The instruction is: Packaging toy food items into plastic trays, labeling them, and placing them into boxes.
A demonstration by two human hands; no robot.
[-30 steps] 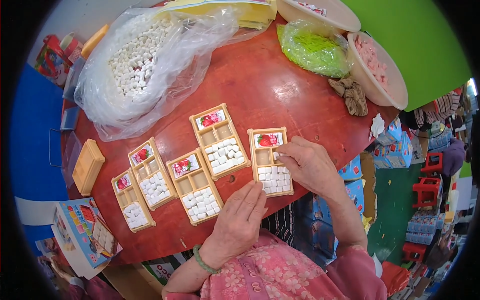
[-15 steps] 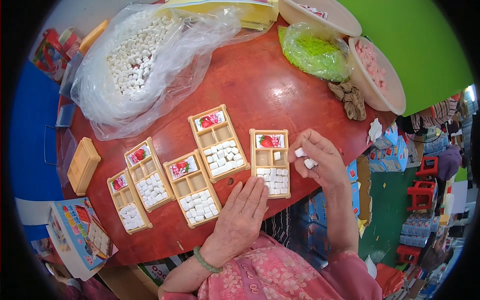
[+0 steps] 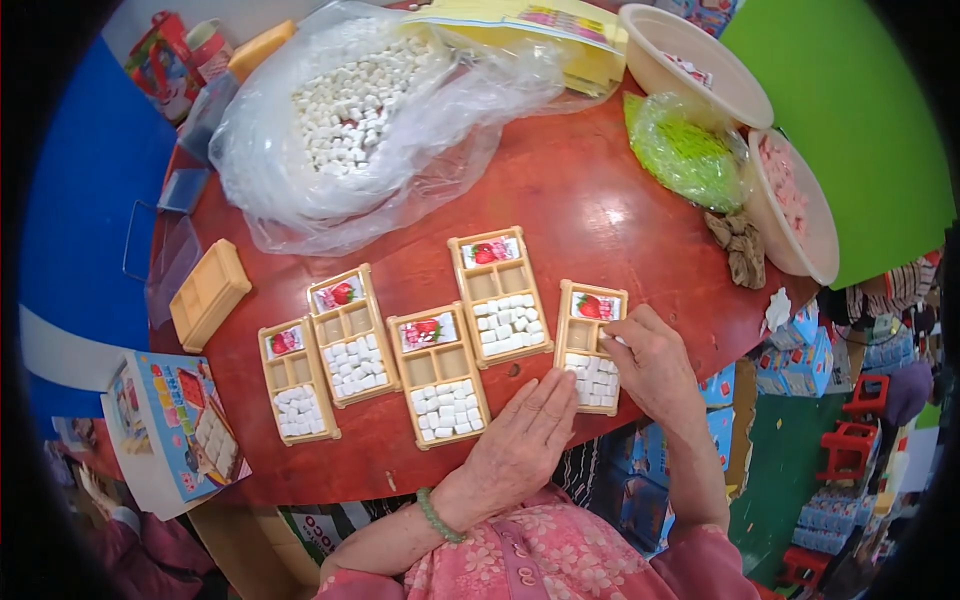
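My left hand lies flat with straight fingers, its fingertips against the lower left edge of a tan compartment tray. This tray has a strawberry-print sachet at its far end and white marshmallow-like pieces filling its near compartment. Over the tray's right side, my right hand is closed, with a white piece at its fingertips by the small middle compartments. Its curled fingers hide whatever else they hold. To the left stand several similar trays, among them one nearby, each with a sachet and white pieces.
A large clear bag of white pieces lies at the far left. Far right are a bag of green material, a bowl of pink pieces, another bowl and a brown cloth. Left are an empty tray and printed box.
My right hand has moved left from beside the tray to over its small compartments, carrying white pieces. My left hand stays against the tray. The whole view has shifted, moving the scene rightward.
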